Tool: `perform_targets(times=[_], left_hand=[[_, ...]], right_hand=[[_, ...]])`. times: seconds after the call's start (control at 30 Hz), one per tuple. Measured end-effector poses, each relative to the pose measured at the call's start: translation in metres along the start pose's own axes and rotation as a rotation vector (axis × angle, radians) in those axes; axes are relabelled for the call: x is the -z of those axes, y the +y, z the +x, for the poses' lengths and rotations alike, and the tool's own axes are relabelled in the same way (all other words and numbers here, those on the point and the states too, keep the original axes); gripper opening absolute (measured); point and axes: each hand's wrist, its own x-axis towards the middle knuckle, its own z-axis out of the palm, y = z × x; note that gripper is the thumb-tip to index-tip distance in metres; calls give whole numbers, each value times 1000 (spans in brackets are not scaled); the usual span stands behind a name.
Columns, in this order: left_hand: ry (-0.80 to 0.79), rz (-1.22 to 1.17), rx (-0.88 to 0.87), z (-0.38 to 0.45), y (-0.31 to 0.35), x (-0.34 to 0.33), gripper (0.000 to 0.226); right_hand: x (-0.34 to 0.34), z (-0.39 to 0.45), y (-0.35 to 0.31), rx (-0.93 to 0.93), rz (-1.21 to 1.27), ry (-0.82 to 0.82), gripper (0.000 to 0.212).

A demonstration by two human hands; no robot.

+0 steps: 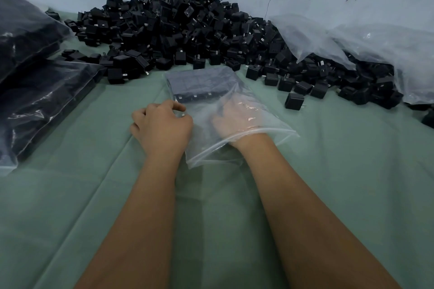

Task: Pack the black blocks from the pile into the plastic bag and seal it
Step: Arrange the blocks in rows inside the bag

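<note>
Head camera shows the plastic bag [225, 110] lying flat on the green cloth [70, 195], near the front edge of the pile of black blocks [178, 30]. Some rows of blocks [195, 88] already sit at its closed far end. The right hand [234, 122] is inside the bag through the open mouth; I cannot tell if it holds a block, because the plastic blurs the fingers. The left hand [162, 124] pinches the left side of the bag with curled fingers.

I think the neat rows can fall apart if the right hand pushes too strongly, and the mouth can close on the wrist if the left hand slips.

Filled bags [35, 77] at the left edge are cut off, and loose plastic [352, 37] covers the right part of the pile.
</note>
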Motion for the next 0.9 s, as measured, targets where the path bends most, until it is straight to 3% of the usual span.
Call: perform_targets(times=[0.13, 0.23, 0.3, 0.37, 0.43, 0.47, 0.5, 0.6, 0.7, 0.9], left_hand=[[37, -120, -222, -1, 3, 1, 47], [-122, -264, -413, -5, 8, -1, 54], [-225, -160, -455, -4, 6, -6, 46], [-267, 19, -491, 0, 3, -10, 38], [-286, 69, -490, 3, 2, -13, 34], [-304, 60, -474, 4, 2, -13, 37], [-318, 50, -465, 4, 2, -13, 39], [-308, 27, -475, 3, 1, -13, 40], [-294, -12, -470, 6, 0, -10, 36], [-399, -54, -382, 40, 0, 0, 30]], right_hand=[[19, -42, -9, 207, -32, -20, 13], [38, -73, -21, 310, -60, -181, 24], [54, -89, -23, 295, -53, -166, 28], [74, -97, -21, 224, 15, 132, 40], [89, -91, -13, 136, 207, 479, 46], [92, -82, -6, 114, 297, 562, 44], [92, -70, 1, 108, 338, 549, 39], [72, -28, 24, 115, 271, 231, 17], [44, 1, 35, 126, 149, -13, 38], [21, 23, 34, 133, 82, -148, 63]])
